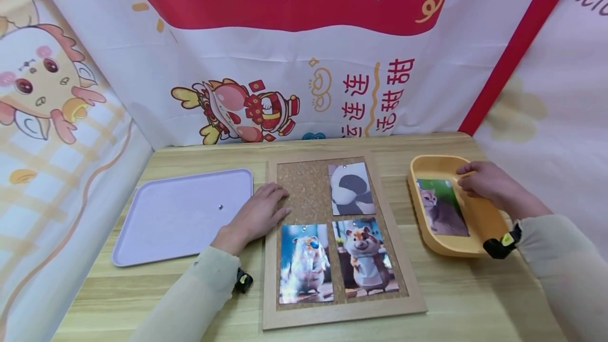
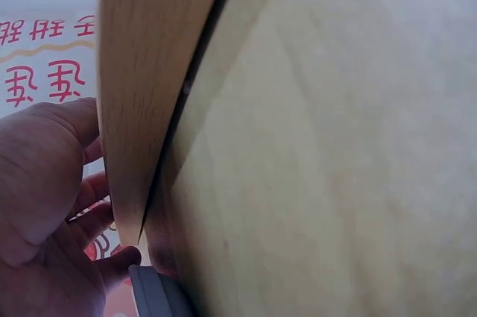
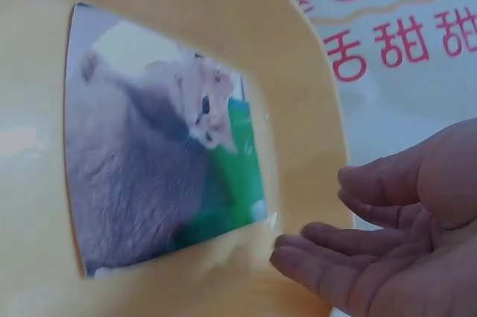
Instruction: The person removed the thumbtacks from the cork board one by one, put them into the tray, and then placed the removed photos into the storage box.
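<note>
My left hand (image 1: 256, 212) rests on the left edge of a wood-framed corkboard (image 1: 304, 189), fingers loosely spread over the frame. In the left wrist view, its fingers lie along the wooden frame (image 2: 141, 93). My right hand (image 1: 489, 181) hovers at the right side of a yellow tray (image 1: 489, 220), fingers slightly bent and holding nothing. A cat photo (image 1: 442, 207) lies flat in that tray, apart from the fingertips in the right wrist view. Pinned on the corkboard are a panda photo (image 1: 352, 189) and two hamster photos (image 1: 306, 263), (image 1: 364, 257); the corkboard's upper left shows bare cork.
A lavender tray (image 1: 176, 220) with one small silver pushpin (image 1: 220, 207) stands to the left of the corkboard. Everything sits on a light wooden table (image 1: 223, 310). Printed cloth (image 1: 294, 46) hangs behind and at both sides.
</note>
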Tool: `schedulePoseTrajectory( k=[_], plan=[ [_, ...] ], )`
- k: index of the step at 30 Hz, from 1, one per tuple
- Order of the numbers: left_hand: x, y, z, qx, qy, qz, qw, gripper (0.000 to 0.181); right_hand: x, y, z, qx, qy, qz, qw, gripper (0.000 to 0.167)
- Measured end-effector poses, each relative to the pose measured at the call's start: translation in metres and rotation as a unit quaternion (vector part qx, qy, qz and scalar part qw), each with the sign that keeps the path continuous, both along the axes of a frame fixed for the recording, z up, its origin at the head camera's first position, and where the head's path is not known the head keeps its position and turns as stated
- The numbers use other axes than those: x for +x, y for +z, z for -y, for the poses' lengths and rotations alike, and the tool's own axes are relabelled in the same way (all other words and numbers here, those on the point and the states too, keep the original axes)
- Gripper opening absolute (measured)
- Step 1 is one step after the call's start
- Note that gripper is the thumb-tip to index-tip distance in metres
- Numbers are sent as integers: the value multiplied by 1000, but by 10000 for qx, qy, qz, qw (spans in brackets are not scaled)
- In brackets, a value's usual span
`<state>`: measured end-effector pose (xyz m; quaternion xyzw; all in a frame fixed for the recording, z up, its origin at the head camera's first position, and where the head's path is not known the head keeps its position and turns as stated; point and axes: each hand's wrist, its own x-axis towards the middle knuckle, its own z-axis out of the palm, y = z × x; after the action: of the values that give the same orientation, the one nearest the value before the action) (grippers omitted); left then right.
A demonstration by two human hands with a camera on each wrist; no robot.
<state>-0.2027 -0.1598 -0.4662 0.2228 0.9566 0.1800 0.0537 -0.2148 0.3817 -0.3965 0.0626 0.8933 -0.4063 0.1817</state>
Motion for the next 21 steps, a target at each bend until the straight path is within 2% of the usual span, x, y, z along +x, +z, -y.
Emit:
schedulePoseTrajectory(
  k=[3, 6, 11, 15, 21],
  plan=[
    [0, 1, 0, -9, -33, -17, 10000, 48, 2, 6, 10, 271, -60, -192, 9994, 52],
    [-1, 3, 1, -53, -55, -3, 10000, 49, 4, 11, 23, 377, -280, -408, 9981, 59],
    [-3, 6, 1, -285, -158, -92, 9994, 54, 10, 16, 51, 756, -457, -1138, 9896, 65],
    [-6, 9, 3, -539, -334, -252, 9977, 57, 15, 18, 79, 1051, -304, -1809, 9774, 59],
    [-12, 8, 8, -980, -648, -615, 9912, 58, 28, 26, 126, 922, -111, -2181, 9715, 49]
  ],
)
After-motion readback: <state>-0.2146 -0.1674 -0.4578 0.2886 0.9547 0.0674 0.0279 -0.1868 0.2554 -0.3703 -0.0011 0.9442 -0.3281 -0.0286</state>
